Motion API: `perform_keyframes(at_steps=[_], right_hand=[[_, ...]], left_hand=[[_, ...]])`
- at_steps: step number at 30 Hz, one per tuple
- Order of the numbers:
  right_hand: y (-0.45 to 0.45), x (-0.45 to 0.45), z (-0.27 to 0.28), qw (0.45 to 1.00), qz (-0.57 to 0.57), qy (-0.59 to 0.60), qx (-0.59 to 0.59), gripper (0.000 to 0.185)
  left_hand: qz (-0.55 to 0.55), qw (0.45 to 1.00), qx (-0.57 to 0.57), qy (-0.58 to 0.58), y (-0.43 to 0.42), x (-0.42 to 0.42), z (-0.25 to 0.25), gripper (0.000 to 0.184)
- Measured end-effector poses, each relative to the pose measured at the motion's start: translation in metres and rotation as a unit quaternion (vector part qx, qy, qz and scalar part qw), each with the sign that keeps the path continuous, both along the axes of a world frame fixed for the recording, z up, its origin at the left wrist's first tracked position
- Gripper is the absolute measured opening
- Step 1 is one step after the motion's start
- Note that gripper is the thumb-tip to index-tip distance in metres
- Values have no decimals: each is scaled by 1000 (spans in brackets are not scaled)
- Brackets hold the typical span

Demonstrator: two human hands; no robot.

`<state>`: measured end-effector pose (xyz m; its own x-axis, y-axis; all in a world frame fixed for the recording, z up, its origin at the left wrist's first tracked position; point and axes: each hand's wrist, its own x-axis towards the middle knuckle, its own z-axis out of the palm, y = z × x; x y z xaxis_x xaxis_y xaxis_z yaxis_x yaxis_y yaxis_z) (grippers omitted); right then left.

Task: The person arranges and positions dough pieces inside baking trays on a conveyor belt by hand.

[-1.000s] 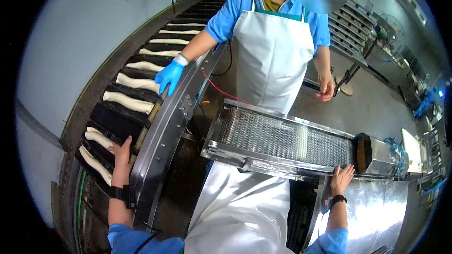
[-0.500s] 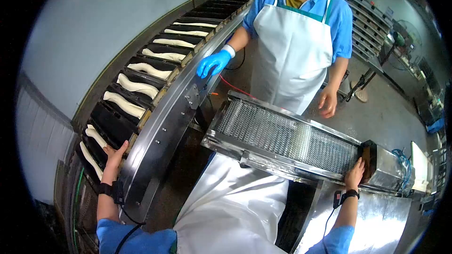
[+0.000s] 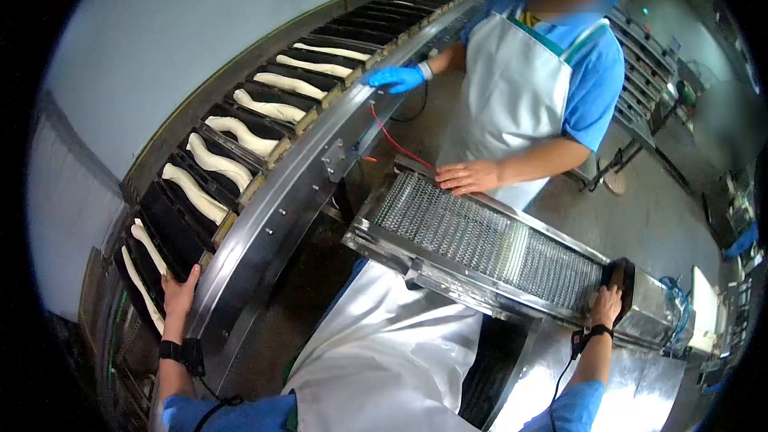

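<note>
My left hand [image 3: 180, 292] is at the near end of a long pale strip of dough [image 3: 149, 246], by the edge of its black pan, with thumb and fingers apart. Beside it, another dough strip [image 3: 142, 288] lies in the nearest pan. More black pans with single dough strips [image 3: 194, 194] run up the curved conveyor [image 3: 240, 244]. On the other side, my right hand [image 3: 606, 306] rests at the right end of a short mesh belt conveyor [image 3: 480, 228], against its dark end housing [image 3: 624, 280]. Its fingers bend over the edge, and I see nothing held in them.
A co-worker in a white apron [image 3: 512, 96] stands across the mesh belt. Their blue-gloved hand [image 3: 398, 78] is on the curved conveyor's rail; their bare hand [image 3: 468, 178] touches the mesh belt's far edge. A metal panel [image 3: 640, 388] stands below right.
The pans and dough have shifted slightly toward me, down and left. My left hand has moved down with them. The co-worker's bare hand has come onto the mesh belt's edge, and their gloved hand moved farther up the rail.
</note>
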<state>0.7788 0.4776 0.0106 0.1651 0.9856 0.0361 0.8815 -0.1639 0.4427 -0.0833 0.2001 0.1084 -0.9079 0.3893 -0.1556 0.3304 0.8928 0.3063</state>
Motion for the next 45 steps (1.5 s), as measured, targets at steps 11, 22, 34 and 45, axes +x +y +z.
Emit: perform_keyframes(at_steps=[11,22,34,45], right_hand=[[65,-200,193,642,97,746,146,45],[42,-499,211,105,449,715,-525,72],[180,-437,148,334,307,792,-409,59],[264,-300,63,533,96,814,-212,39]], left_hand=[[4,983,183,3,13,12,-13,99],[118,735,621,-248,74,67,31,100],[170,893,400,-117,86,-49,-29,69],[16,969,-166,183,181,-46,13,51]])
